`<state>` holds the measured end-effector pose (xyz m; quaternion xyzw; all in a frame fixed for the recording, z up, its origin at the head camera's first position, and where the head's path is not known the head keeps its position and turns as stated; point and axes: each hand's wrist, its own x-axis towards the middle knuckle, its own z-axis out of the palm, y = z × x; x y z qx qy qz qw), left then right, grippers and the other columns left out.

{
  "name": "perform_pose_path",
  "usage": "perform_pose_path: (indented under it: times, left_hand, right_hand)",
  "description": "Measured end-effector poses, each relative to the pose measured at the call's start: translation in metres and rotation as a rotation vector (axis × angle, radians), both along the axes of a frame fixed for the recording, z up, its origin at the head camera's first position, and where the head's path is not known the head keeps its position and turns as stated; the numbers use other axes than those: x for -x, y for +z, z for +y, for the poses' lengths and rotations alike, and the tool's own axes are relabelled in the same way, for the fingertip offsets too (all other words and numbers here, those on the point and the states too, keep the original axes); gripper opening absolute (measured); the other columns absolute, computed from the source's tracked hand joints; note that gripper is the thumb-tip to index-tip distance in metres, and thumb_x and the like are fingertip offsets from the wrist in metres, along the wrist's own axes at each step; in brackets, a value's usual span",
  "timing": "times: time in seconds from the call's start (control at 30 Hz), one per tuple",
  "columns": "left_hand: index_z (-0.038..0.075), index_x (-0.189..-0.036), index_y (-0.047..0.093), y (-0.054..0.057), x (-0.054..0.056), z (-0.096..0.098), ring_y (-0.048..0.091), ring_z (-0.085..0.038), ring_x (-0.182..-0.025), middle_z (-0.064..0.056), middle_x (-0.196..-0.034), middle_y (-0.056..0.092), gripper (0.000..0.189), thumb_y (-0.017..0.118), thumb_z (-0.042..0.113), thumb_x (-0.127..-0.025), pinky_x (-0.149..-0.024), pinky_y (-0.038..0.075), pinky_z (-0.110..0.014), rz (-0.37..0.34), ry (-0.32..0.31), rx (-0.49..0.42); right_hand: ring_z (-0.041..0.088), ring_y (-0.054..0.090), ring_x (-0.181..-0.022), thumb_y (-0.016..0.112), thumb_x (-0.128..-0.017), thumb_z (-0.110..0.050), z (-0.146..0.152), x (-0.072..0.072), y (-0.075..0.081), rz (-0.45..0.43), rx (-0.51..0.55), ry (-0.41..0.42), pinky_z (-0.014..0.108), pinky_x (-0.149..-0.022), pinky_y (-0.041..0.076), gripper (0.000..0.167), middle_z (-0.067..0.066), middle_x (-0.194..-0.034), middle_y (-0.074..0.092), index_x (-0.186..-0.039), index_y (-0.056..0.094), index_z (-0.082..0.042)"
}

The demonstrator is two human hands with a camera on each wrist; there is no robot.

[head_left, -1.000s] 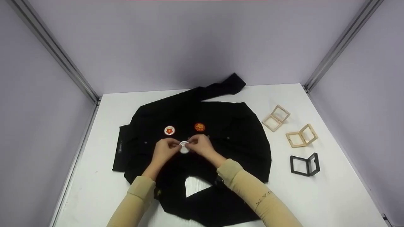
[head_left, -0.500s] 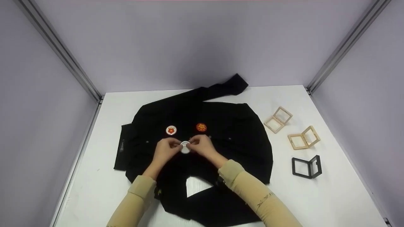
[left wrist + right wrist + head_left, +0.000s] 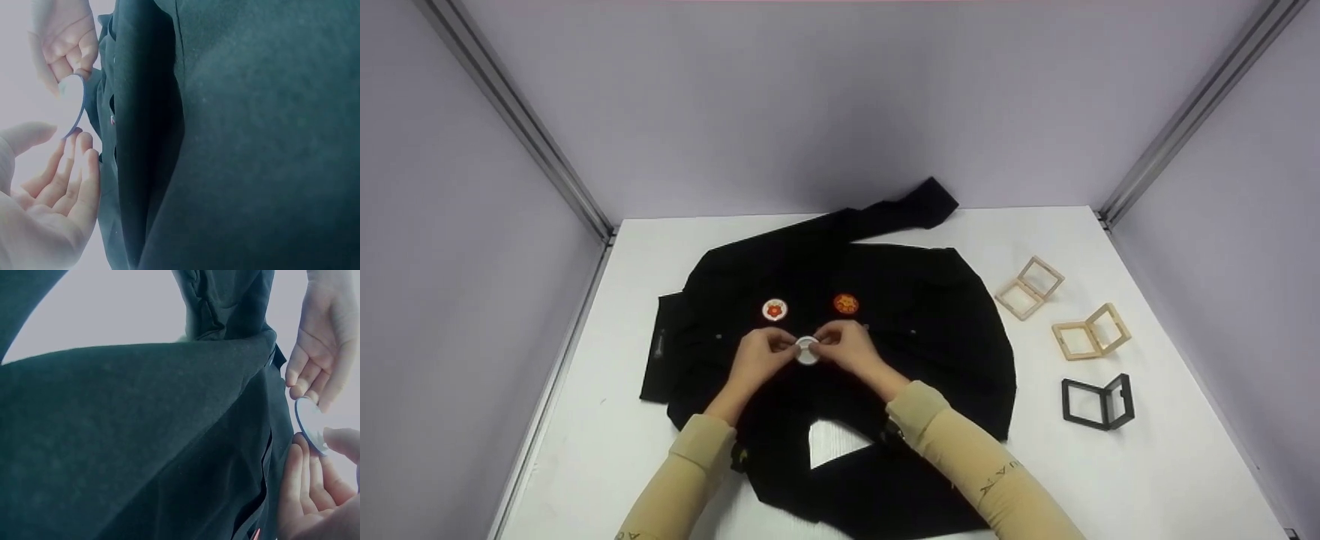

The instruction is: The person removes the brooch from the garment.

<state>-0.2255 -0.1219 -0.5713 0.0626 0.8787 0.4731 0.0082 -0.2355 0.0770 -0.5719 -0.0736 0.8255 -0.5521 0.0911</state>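
Note:
A small white round badge [image 3: 807, 351] is held between my two hands above the middle of a black jacket [image 3: 952, 337]. My left hand [image 3: 762, 358] pinches its left edge with thumb and fingertips. On the opposite edge, my right hand [image 3: 851, 351] pinches it the same way. From the side, in the left wrist view, the badge [image 3: 73, 104] appears as a thin disc with a blue rim. Just beyond the hands, a white badge with a red flower [image 3: 775, 310] and a red badge with a yellow design [image 3: 846, 304] lie on the jacket.
Three hinged frames stand unfolded on the white table [image 3: 577, 435] at the right: a pale wooden frame [image 3: 1020, 300], a second wooden frame [image 3: 1080, 341] and a black frame [image 3: 1084, 401]. One jacket sleeve [image 3: 915, 206] stretches toward the back wall. Grey panels enclose the table.
The whole head view has shifted slightly, so everything sits a little farther right. Both hands keep their pinch on the white badge, with hardly any movement over the jacket.

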Motion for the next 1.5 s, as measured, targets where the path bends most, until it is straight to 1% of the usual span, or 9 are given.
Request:
perform_pose_path:
  times: [0.23,0.33,0.43,0.57,0.77,0.97,1.07,1.3,1.5]
  left_hand:
    - [0.003,-0.09,0.081,-0.005,-0.003,0.001,0.073,-0.019,-0.079,-0.011,-0.089,0.081,0.006,0.082,0.009,-0.089,-0.077,0.06,-0.034,-0.01,-0.007,0.014]
    - [0.004,-0.091,0.081,-0.004,-0.002,0.0,0.074,-0.021,-0.08,-0.011,-0.09,0.081,0.005,0.082,0.008,-0.089,-0.078,0.06,-0.037,-0.004,-0.013,0.02]
    - [0.003,-0.091,0.08,-0.001,0.0,-0.001,0.074,-0.022,-0.081,-0.011,-0.09,0.081,0.006,0.082,0.008,-0.089,-0.078,0.06,-0.038,0.002,-0.013,0.02]
    - [0.003,-0.091,0.081,0.004,0.002,-0.003,0.072,-0.018,-0.079,-0.011,-0.089,0.08,0.006,0.082,0.008,-0.09,-0.076,0.059,-0.034,-0.01,-0.009,0.021]
    - [0.003,-0.09,0.082,0.008,0.002,-0.008,0.07,-0.011,-0.072,-0.009,-0.085,0.08,0.005,0.082,0.009,-0.09,-0.07,0.056,-0.023,-0.01,-0.02,0.007]
    - [0.001,-0.091,0.082,0.005,-0.007,-0.012,0.067,-0.008,-0.064,-0.009,-0.079,0.079,0.006,0.081,0.007,-0.091,-0.061,0.054,-0.019,-0.096,-0.02,-0.024]
    - [-0.003,-0.093,0.081,0.006,-0.007,-0.012,0.07,-0.01,-0.066,-0.013,-0.08,0.079,0.009,0.079,0.006,-0.093,-0.062,0.057,-0.019,-0.155,-0.011,-0.1]
    - [-0.015,-0.104,0.074,0.014,0.001,-0.007,0.076,-0.016,-0.077,-0.02,-0.089,0.079,0.022,0.072,0.006,-0.097,-0.073,0.064,-0.025,-0.264,-0.002,-0.379]
    - [-0.013,-0.102,0.075,0.018,0.006,0.001,0.076,-0.015,-0.074,-0.013,-0.083,0.079,0.026,0.074,0.013,-0.098,-0.072,0.065,-0.025,-0.301,0.057,-0.483]
  right_hand:
    - [0.006,0.068,-0.074,0.082,-0.089,-0.007,0.002,-0.002,-0.003,0.053,-0.06,0.029,0.017,-0.069,0.057,0.016,0.02,-0.095,0.079,-0.098,0.078,0.005]
    - [0.007,0.068,-0.076,0.083,-0.09,-0.009,0.002,-0.001,-0.003,0.084,-0.091,0.035,0.014,-0.068,0.053,0.015,0.019,-0.094,0.08,-0.097,0.079,0.004]
    - [0.013,0.071,-0.078,0.083,-0.09,-0.009,0.001,0.001,0.0,0.095,-0.101,0.04,0.017,-0.069,0.054,0.015,0.018,-0.094,0.08,-0.097,0.079,0.003]
    - [0.021,0.075,-0.084,0.083,-0.09,-0.01,0.0,0.004,0.005,0.124,-0.115,0.056,0.021,-0.073,0.058,0.014,0.017,-0.095,0.081,-0.098,0.079,0.001]
    - [0.024,0.077,-0.087,0.083,-0.091,-0.011,-0.003,0.0,0.008,0.177,-0.108,0.071,0.025,-0.076,0.061,0.013,0.014,-0.096,0.081,-0.098,0.079,-0.001]
    - [0.019,0.078,-0.086,0.083,-0.091,-0.012,-0.004,-0.012,0.004,0.204,-0.121,0.083,0.024,-0.077,0.062,0.01,0.009,-0.096,0.082,-0.098,0.081,-0.005]
    - [0.021,0.078,-0.087,0.083,-0.092,-0.012,-0.003,-0.012,0.005,0.259,-0.127,0.085,0.026,-0.079,0.063,0.01,0.009,-0.096,0.082,-0.097,0.081,-0.005]
    - [0.022,0.077,-0.09,0.082,-0.091,-0.008,0.003,-0.005,0.015,0.437,-0.207,0.092,0.031,-0.081,0.063,0.008,0.008,-0.099,0.081,-0.099,0.08,-0.006]
    - [0.021,0.076,-0.09,0.083,-0.089,-0.005,0.009,0.0,0.02,0.557,-0.258,0.125,0.034,-0.085,0.063,0.01,0.006,-0.097,0.08,-0.098,0.081,-0.008]
